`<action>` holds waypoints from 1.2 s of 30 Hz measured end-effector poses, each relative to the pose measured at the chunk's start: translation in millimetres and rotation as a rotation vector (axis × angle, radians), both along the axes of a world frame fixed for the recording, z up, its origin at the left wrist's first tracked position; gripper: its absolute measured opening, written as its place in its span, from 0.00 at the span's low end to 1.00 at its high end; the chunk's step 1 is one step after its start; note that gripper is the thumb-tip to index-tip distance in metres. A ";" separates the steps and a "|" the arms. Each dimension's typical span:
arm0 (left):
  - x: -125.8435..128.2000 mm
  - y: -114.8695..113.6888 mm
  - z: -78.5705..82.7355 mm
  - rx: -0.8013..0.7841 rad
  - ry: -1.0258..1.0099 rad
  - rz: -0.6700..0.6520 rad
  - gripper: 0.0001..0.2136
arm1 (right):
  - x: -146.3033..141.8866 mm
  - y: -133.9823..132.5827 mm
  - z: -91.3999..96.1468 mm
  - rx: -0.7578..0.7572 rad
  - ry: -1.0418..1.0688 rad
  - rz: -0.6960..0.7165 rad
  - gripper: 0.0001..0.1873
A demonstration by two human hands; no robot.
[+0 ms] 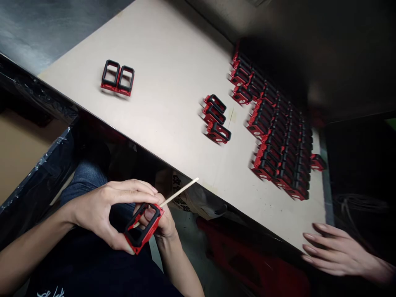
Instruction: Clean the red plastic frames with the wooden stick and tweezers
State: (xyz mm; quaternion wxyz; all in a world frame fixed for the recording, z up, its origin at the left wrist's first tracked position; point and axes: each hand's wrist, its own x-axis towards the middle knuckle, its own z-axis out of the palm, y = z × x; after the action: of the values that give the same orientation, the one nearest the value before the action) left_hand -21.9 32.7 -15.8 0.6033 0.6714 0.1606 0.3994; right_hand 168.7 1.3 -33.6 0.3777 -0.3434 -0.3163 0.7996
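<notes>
My left hand (102,210) is closed on a red and black rectangular frame (140,231), thumb under one corner and fingers along its top edge, held over my lap below the table edge. My right hand (165,225) sits just behind the frame, pinching a thin pale wooden stick (181,191) that points up and to the right. The stick's lower end meets the frame's upper corner. Much of my right hand's fingers is hidden by the frame.
A beige table top (173,62) carries two frames side by side (117,77), three more in a short row (216,119), and several packed rows of them (278,128) at the right. Another person's open hand (334,251) rests at the table's near right corner. A plastic-lined box (34,165) stands at the left.
</notes>
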 end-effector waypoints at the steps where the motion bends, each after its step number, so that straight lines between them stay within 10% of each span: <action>1: 0.1 0.1 -0.4 0.003 -0.005 -0.002 0.44 | -0.4 -0.2 -0.1 -0.001 -0.003 -0.008 0.30; 36: -0.1 -0.9 -0.7 0.045 0.002 0.061 0.39 | 0.6 -3.1 1.3 0.097 -0.070 0.009 0.23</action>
State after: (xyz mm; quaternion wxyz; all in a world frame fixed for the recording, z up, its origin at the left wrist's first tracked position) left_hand -22.0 31.9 -16.5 0.5754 0.6800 0.1726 0.4202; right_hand 169.3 -1.8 -32.3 0.3791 -0.3509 -0.3692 0.7726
